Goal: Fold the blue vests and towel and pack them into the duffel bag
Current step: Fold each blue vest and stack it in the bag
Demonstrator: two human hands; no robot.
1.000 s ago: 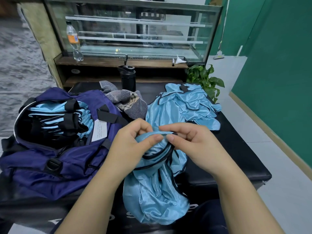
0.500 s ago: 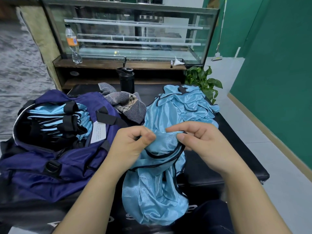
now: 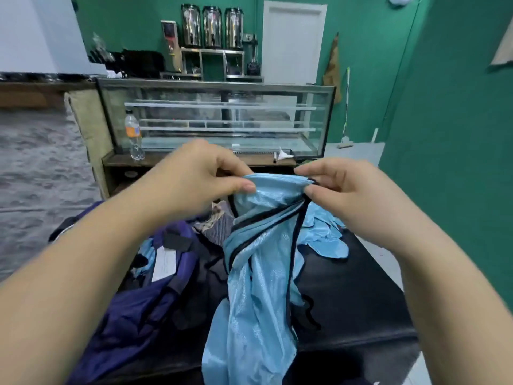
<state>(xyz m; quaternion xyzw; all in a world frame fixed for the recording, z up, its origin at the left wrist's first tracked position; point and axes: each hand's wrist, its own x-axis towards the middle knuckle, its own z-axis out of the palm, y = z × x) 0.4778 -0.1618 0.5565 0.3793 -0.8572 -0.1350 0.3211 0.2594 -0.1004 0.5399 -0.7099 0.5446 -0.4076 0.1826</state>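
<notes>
both hands have lifted the blue vest (image 3: 261, 262) higher, the left hand (image 3: 194, 176) and right hand (image 3: 347, 190) pinching its top edge above the black table (image 3: 347, 287). the open duffel bag (image 3: 133, 301) at left holds folded blue vests (image 3: 145, 251).

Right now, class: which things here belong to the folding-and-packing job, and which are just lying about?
Job: held blue vest, pinched by left hand and right hand; vest pile; plaid towel; duffel bag.
Lying about: water bottle; display case; three dispensers.
</notes>
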